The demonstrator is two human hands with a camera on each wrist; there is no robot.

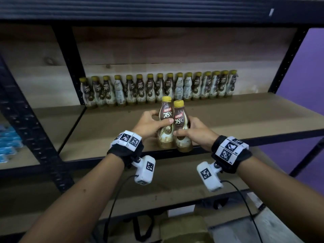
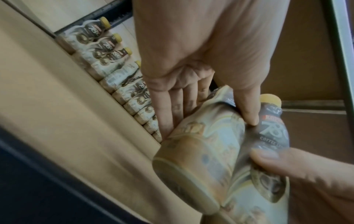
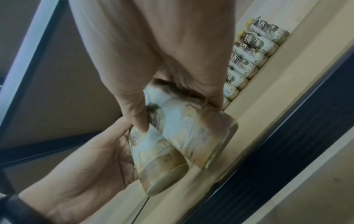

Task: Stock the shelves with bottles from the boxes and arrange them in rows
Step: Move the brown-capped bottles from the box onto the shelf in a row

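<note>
At the front edge of the wooden shelf (image 1: pixel 245 116), the left hand (image 1: pixel 149 126) curls around the left bottle (image 1: pixel 165 120), thumb across its label. Pressed against it stands the right bottle (image 1: pixel 181 127), slightly nearer the edge, with the right hand (image 1: pixel 194 131) wrapped around its lower half. Both bottles are upright. Behind them, a row of bottles (image 1: pixel 157 89) lines the shelf's back wall.

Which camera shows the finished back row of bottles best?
The head view: the back row of bottles spans the shelf end to end, upright against the wall. The left wrist view shows only its left stretch beside the left hand; the right wrist view only the right end, blurred.
</note>
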